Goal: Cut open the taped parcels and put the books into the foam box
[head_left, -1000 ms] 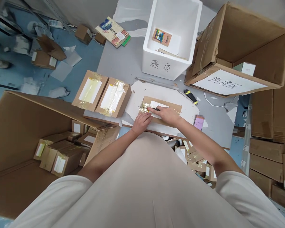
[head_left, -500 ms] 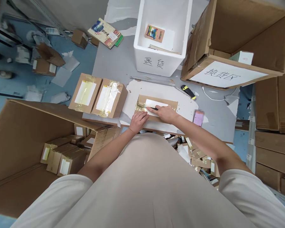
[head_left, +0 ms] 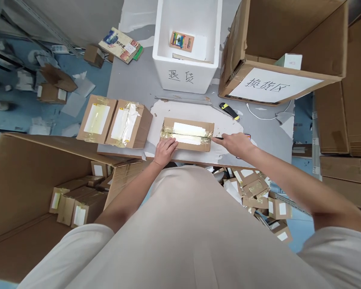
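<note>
Left hand point(head_left: 165, 152): my fingers point(head_left: 170, 143) lie nearly straight, close together, resting on the near left corner of a small oblong brown cardboard box point(head_left: 195, 147). They press on it from above rather than wrapping round it. Where the thumb sits, I cannot tell.

Right hand point(head_left: 238, 145): fingers curled down tightly around a slim black cutter point(head_left: 218, 138), forefinger stretched forward along it. Its front end is at the box's right edge; whether it touches the cardboard, I cannot tell.

Box position: directly before me, lengthwise across a white patch point(head_left: 192, 109) on the grey tabletop point(head_left: 123, 86). A dark lengthwise line runs along its top between two white label strips; clear yellowish tape shows at both ends.

Surroundings: two brown taped cartons with white labels point(head_left: 125, 125) stand side by side to the left. A black-and-yellow utility knife point(head_left: 229, 111) lies beyond the box, to the right. A phone, mostly hidden by my right hand, shows one edge point(head_left: 248, 137). Farther back stands a white foam bin point(head_left: 185, 78).
</note>
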The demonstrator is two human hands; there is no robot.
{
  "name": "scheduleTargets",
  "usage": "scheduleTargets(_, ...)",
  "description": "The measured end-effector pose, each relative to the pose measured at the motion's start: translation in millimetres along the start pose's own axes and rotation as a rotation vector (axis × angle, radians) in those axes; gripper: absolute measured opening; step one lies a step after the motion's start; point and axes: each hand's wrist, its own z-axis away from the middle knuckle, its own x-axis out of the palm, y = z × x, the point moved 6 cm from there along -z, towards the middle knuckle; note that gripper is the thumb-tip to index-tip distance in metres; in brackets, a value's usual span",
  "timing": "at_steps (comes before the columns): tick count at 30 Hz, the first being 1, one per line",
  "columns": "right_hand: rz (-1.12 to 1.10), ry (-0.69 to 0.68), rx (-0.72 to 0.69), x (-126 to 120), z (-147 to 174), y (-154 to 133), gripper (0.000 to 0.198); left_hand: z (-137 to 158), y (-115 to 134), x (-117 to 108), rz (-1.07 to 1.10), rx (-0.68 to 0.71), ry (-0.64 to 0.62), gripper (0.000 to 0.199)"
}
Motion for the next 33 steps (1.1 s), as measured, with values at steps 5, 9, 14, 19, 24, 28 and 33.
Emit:
scheduleTargets(5,-0.023,0.032,0.06,19.8,35.9,19.4,0.074,-0.7,1.6,-0.5,-0.019,-0.005,0.009,0.033)
scheduleTargets(9,-0.296,0.142,0.099,45.7,60.9,41.3,0.073,-2.1,8.1,-1.8,-0.062,-0.011,0.036,0.031)
scheduleTargets(14,-1.347,0.334,0.304,102.5,58.9,42.8,0.061,-8.7,16.4,-13.0,-0.084,-0.043,0.021,0.038)
scheduleTargets(19,-1.818,0.384,0.307,117.0,22.0,3.8,0.071,-36.5,-5.7,-39.9,-0.087,-0.121,0.0,0.11)
scheduleTargets(24,-1.89,0.44,0.372,110.4,13.0,-4.7,0.077,-74.2,-32.8,-36.0,0.083,-0.167,-0.158,0.142)
scheduleTargets(28,-1.921,0.425,0.36,105.3,13.3,-5.8,0.077,-86.7,-34.7,-25.3,0.086,-0.118,-0.233,0.143)
scheduleTargets(33,-1.921,0.324,0.306,104.6,16.3,2.0,0.073,-73.4,-27.5,-24.1,0.082,-0.037,-0.149,0.143)
